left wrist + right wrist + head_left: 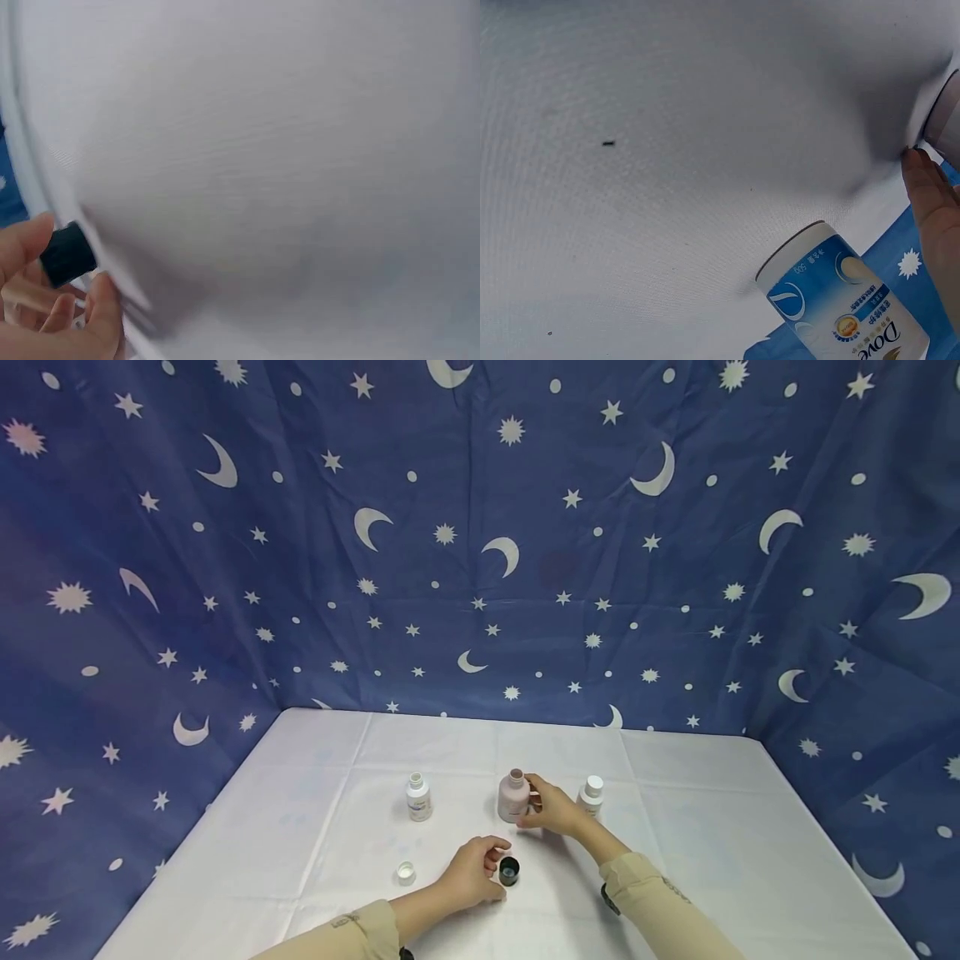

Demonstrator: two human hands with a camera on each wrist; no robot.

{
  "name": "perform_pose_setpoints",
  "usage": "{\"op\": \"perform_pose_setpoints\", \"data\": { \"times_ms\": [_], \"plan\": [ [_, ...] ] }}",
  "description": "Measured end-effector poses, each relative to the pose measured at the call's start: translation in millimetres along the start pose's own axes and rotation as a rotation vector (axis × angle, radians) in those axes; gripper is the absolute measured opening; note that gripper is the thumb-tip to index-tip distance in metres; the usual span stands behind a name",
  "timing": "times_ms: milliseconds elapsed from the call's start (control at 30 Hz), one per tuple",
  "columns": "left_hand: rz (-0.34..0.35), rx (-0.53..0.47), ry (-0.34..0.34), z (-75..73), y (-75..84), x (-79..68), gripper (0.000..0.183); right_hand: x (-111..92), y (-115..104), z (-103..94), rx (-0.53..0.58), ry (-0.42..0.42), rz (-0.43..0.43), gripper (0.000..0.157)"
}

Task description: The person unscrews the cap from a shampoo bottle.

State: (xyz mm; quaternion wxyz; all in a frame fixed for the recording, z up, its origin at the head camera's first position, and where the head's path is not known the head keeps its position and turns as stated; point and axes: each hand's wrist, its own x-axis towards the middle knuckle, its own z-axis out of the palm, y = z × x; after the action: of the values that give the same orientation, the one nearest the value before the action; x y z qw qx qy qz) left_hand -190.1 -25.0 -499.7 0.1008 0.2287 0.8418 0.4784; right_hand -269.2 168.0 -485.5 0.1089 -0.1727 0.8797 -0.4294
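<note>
A pinkish plastic bottle [512, 800] stands uncapped on the table. My right hand [555, 810] holds it from the right, with the thumb low at its front and fingers up by its shoulder. In the right wrist view, the fingertips [913, 159] lie right beside the bottle's base [946, 120]. My left hand [468, 872] is around a dark cap [509, 871], which lies with its hollow side up. Thumb and fingers are spread on either side of the cap [69, 255], with small gaps showing.
A small white uncapped bottle [418, 797] stands at the left, with a white cap [406, 873] in front of it. A capped white bottle [592, 792] stands behind my right hand. In the right wrist view, a blue-and-white Dove bottle [840, 300] is close by. White cloth covers the table [322, 760].
</note>
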Motion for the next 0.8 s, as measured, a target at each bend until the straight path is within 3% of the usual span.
{"op": "perform_pose_setpoints", "data": {
  "times_ms": [200, 300, 567, 800],
  "plan": [
    [-0.156, -0.031, -0.074, -12.1, 11.7, 4.2, 0.066, -4.4, -0.8, 0.4, -0.009, 0.018, 0.003, 0.076],
    [-0.197, -0.015, -0.114, -17.8, 17.1, 4.8, 0.069, -7.4, 0.5, -0.2, -0.031, 0.033, 0.014, 0.076],
    [-0.190, 0.027, -0.108, -26.8, 19.9, 4.5, 0.063, -13.6, 2.5, -3.2, -0.048, 0.079, 0.029, 0.075],
    [-0.179, 0.007, -0.098, -40.5, 26.0, 6.6, 0.052, -20.0, -0.1, -6.8, -0.069, 0.097, 0.010, 0.069]
  ]
}}
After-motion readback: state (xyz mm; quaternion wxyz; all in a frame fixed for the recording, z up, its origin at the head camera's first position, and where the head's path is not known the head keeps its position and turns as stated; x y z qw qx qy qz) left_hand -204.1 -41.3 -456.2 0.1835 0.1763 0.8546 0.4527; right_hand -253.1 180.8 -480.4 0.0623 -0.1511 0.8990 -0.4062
